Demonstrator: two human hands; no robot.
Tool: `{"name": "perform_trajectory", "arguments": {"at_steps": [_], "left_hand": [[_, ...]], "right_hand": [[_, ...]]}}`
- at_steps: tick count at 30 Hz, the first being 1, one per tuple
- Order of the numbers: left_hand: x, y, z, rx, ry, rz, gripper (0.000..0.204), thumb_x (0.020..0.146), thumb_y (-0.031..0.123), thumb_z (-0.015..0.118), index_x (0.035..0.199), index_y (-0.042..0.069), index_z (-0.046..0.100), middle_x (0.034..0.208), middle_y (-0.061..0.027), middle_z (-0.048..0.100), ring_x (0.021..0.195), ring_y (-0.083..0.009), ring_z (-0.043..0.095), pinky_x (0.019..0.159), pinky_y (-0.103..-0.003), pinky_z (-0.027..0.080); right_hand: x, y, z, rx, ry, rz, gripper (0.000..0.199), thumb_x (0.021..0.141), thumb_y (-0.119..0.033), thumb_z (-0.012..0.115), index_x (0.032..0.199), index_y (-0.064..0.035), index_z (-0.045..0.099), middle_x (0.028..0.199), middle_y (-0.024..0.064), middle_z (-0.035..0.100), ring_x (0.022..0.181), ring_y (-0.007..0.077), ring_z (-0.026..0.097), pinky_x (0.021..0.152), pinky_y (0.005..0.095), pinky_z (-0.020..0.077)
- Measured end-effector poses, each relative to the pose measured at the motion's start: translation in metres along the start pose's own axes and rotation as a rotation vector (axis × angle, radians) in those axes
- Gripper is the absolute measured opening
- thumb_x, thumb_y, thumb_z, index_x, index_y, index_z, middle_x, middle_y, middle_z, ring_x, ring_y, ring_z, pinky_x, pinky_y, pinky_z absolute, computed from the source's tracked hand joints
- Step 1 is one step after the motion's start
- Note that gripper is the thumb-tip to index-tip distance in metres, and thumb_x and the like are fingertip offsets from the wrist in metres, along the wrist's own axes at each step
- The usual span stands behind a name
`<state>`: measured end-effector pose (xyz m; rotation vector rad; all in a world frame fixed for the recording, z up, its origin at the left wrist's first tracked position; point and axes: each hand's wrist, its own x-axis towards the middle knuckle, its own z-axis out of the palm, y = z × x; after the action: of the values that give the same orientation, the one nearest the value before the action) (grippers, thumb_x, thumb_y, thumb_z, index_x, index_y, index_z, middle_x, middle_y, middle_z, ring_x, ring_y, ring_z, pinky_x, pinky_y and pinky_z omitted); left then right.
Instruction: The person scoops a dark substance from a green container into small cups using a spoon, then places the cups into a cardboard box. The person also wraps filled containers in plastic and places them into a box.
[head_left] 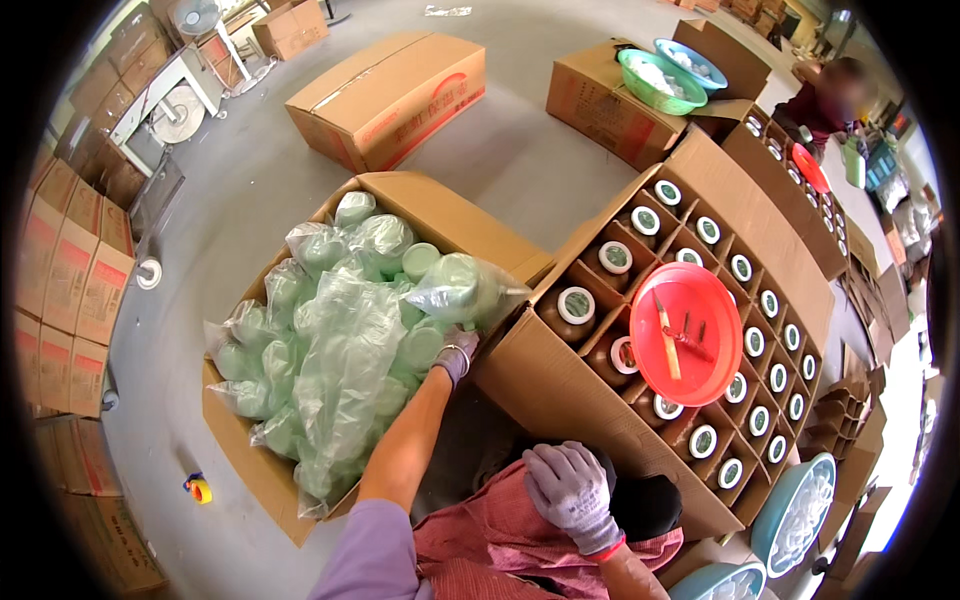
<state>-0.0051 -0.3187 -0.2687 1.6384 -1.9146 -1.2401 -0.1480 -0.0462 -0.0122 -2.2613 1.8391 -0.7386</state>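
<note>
My left hand (457, 354), in a thin pale glove, reaches to the right side of an open carton (236, 438). Its fingers are closed at the lower edge of a clear bag of pale green plastic containers (462, 287); the fingertips are partly hidden. More bagged green containers (285, 365) fill the carton, with a crumpled clear plastic sheet (345, 350) over them. My gloved right hand (572, 492) rests over my knee, fingers loosely bent and holding nothing.
To the right, a divided carton (590, 425) holds several brown jars with white-rimmed lids. A red basin (690, 370) with a knife-like tool sits on them. A closed carton (385, 100) stands ahead; blue tubs (797, 512) are lower right. A person (825, 105) sits far right.
</note>
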Motion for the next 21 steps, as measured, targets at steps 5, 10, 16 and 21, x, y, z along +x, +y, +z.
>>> {"name": "perform_trajectory", "arguments": {"at_steps": [5, 10, 16, 21], "left_hand": [[-0.011, 0.117, -0.100, -0.214, -0.397, -0.316, 0.013, 0.091, 0.018, 0.061, 0.093, 0.005, 0.064, 0.074, -0.0084, 0.066, 0.062, -0.0224, 0.064, 0.057, -0.034, 0.054], [0.116, 0.016, -0.169, -0.103, 0.110, -0.030, 0.020, 0.092, 0.026, 0.055, 0.092, 0.009, 0.067, 0.081, -0.0092, 0.067, 0.071, -0.0250, 0.062, 0.062, -0.037, 0.051], [0.182, -0.097, -0.125, 0.971, -0.206, -0.203, 0.037, 0.093, 0.031, 0.052, 0.120, 0.011, 0.065, 0.125, -0.0177, 0.063, 0.118, -0.0366, 0.058, 0.095, -0.046, 0.049], [0.177, -0.090, -0.130, 0.767, -0.198, -0.086, 0.041, 0.087, 0.028, 0.061, 0.120, 0.005, 0.063, 0.121, -0.0158, 0.065, 0.111, -0.0337, 0.062, 0.093, -0.044, 0.050]], "right_hand": [[-0.006, 0.009, 0.002, -0.008, 0.094, 0.089, 0.023, 0.072, -0.011, 0.071, 0.095, -0.0078, 0.069, 0.093, 0.0053, 0.069, 0.081, 0.0229, 0.065, 0.083, 0.0390, 0.0531], [-0.001, 0.004, 0.000, 0.036, 0.085, 0.000, 0.023, 0.068, -0.012, 0.070, 0.091, -0.0095, 0.069, 0.092, 0.0046, 0.068, 0.082, 0.0213, 0.065, 0.082, 0.0387, 0.0543], [0.002, 0.004, -0.012, -0.004, 0.170, 0.007, 0.036, 0.072, -0.021, 0.064, 0.103, -0.0045, 0.068, 0.105, 0.0122, 0.066, 0.095, 0.0263, 0.064, 0.091, 0.0422, 0.0514], [-0.007, 0.003, -0.020, 0.034, 0.208, 0.039, 0.035, 0.077, -0.025, 0.063, 0.105, -0.0049, 0.067, 0.106, 0.0113, 0.065, 0.094, 0.0274, 0.063, 0.090, 0.0428, 0.0514]]}}
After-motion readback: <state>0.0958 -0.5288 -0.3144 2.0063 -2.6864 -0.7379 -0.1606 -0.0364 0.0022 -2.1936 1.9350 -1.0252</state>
